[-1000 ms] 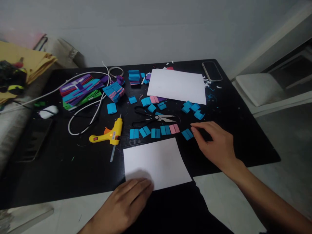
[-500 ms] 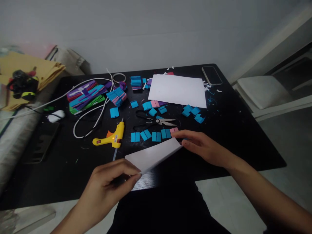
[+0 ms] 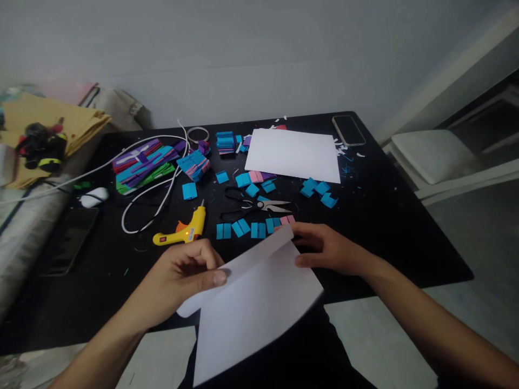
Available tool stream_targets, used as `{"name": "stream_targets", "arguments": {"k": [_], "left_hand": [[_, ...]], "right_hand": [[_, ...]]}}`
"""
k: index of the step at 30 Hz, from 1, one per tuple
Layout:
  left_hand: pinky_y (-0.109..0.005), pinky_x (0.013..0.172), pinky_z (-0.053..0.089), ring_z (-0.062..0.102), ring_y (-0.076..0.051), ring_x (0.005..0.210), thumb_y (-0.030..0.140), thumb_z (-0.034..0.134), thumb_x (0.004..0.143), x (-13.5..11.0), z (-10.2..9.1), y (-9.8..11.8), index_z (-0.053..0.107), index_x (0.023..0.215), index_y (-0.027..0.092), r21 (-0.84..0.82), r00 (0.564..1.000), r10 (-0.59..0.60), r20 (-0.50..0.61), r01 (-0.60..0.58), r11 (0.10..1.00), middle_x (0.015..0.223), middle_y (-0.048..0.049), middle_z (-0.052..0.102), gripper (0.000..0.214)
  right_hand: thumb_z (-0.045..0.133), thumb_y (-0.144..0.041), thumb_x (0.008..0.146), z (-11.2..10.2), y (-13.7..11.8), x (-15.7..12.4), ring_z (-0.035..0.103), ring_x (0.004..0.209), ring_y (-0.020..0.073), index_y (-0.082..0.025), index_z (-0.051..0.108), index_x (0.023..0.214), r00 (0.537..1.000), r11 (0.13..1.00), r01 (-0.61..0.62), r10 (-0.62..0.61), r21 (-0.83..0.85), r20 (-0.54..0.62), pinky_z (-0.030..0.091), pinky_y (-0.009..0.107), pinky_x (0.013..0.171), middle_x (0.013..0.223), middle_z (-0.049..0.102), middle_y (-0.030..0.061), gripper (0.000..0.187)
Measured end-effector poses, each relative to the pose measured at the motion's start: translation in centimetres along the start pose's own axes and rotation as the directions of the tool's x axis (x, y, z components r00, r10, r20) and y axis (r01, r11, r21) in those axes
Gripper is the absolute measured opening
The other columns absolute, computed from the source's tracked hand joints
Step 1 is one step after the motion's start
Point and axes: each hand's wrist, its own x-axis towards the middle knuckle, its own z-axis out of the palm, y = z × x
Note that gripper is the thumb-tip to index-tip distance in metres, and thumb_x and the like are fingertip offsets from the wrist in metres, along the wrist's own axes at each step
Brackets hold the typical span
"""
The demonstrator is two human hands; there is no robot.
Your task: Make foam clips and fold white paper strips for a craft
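Observation:
A white sheet of paper [image 3: 259,308] hangs over the table's front edge, with a folded strip along its far side. My left hand [image 3: 190,281] grips the left part of that strip, thumb on top and fingers curled behind. At the strip's right end, my right hand [image 3: 328,246] holds the paper's edge, thumb near side, some fingertips hidden behind it. Just beyond lie small folded blue paper pieces [image 3: 258,230] and a pink one [image 3: 287,220]. Scissors [image 3: 259,205] rest behind them, and a yellow glue gun [image 3: 182,232] is left of them, partly behind my left hand.
Another white sheet [image 3: 294,154] lies at the back. Coloured paper strips [image 3: 146,165], a white cable [image 3: 125,216] and an earphone case [image 3: 94,198] are on the left. One phone [image 3: 348,131] is at the back right, another [image 3: 68,243] at the left. A white stool [image 3: 425,154] stands right.
The folded paper has opened out, its larger part now hanging toward me. My left hand has shifted up and left with its thumb on top; my right hand has moved slightly left.

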Motion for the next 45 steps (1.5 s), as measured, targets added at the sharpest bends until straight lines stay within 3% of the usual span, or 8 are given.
{"name": "stream_targets", "arguments": {"k": [8,12,18,26,32,36,40,45], "left_hand": [[-0.018,0.037,0.033,0.043,-0.008,0.041,0.058,0.085,0.071,2.4,-2.4,2.4,0.064,0.068,0.019,-0.19,0.98,-0.111,-0.163,0.079,0.979,0.054,0.0041,0.054,0.045],[-0.033,0.055,0.057,0.071,-0.024,0.067,0.082,0.05,0.086,2.7,-2.9,0.8,0.074,0.101,0.017,-0.457,0.955,-0.16,-0.249,0.029,0.889,0.084,-0.0086,0.076,0.07],[-0.036,0.079,0.062,0.075,-0.026,0.094,0.054,0.082,0.078,1.5,0.4,-2.0,0.069,0.122,0.021,-0.262,0.941,-0.05,-0.335,-0.042,0.964,0.108,-0.0075,0.078,0.056],[-0.021,0.043,0.048,0.062,-0.013,0.049,0.044,0.082,0.081,1.7,2.2,-1.3,0.063,0.096,0.021,-0.055,0.846,0.005,-0.533,-0.04,0.998,0.066,0.0027,0.069,0.034],[-0.024,0.042,0.051,0.063,-0.016,0.045,0.04,0.087,0.077,1.9,2.7,-1.5,0.047,0.128,0.028,-0.097,0.794,0.009,-0.608,-0.086,0.992,0.062,0.0071,0.067,0.066],[-0.02,0.048,0.045,0.053,-0.009,0.05,0.034,0.082,0.083,1.2,2.1,-1.1,0.063,0.114,0.027,0.046,0.78,0.129,-0.612,-0.127,0.991,0.062,0.0074,0.058,0.037],[-0.019,0.053,0.04,0.046,-0.007,0.058,0.029,0.084,0.078,0.1,1.4,0.2,0.075,0.084,0.023,0.21,0.855,0.24,-0.46,-0.158,0.965,0.071,0.0032,0.059,0.012],[-0.019,0.046,0.031,0.037,-0.007,0.052,0.027,0.089,0.073,-0.7,1.7,0.8,0.08,0.096,0.029,0.283,0.84,0.278,-0.466,-0.156,0.946,0.06,0.0076,0.046,0.025]], "right_hand": [[0.075,-0.042,0.09,1.4,-1.1,1.3,0.075,0.091,0.0223,-0.021,0.079,0.1,0.991,0.992,-0.12,0.122,0.048,-0.049,0.061,0.037,0.082,0.097,0.08,0.0045,0.024],[0.072,-0.048,0.092,1.4,-1.6,1.2,0.069,0.072,0.0169,-0.02,0.075,0.096,0.965,0.991,-0.104,0.12,0.081,-0.234,0.054,0.028,0.061,0.087,0.076,0.0034,0.029],[0.07,-0.051,0.093,1.5,-1.8,1.2,0.071,0.074,0.0198,-0.023,0.072,0.098,0.919,0.987,-0.064,0.116,0.146,-0.378,0.056,0.031,0.061,0.087,0.076,0.0034,0.029],[0.078,-0.048,0.087,2.4,-2.6,1.3,0.069,0.06,0.0185,-0.022,0.064,0.099,0.83,0.999,-0.02,0.037,0.037,-0.557,0.051,0.028,0.051,0.075,0.076,0.0023,0.032],[0.083,-0.04,0.084,3.2,-2.5,1.1,0.055,0.044,0.0155,-0.029,0.049,0.114,0.697,0.997,0.064,-0.074,-0.041,-0.713,0.044,0.028,0.043,0.055,0.064,-0.0082,0.046],[0.082,-0.035,0.084,2.3,-3.2,0.6,0.057,0.053,0.0131,-0.026,0.071,0.089,0.75,0.973,0.076,-0.2,-0.218,-0.631,0.046,0.027,0.048,0.063,0.067,-0.0033,0.015],[0.093,-0.034,0.071,1.0,-4.0,-0.2,0.067,0.064,0.0153,-0.027,0.08,0.098,0.839,0.984,0.066,-0.144,-0.164,-0.524,0.057,0.027,0.056,0.079,0.076,-0.0013,0.03],[0.094,-0.03,0.07,0.7,-4.4,-0.7,0.073,0.072,0.0167,-0.028,0.082,0.103,0.797,0.976,0.115,-0.202,-0.185,-0.569,0.065,0.03,0.069,0.083,0.079,-0.0011,0.035]]}}
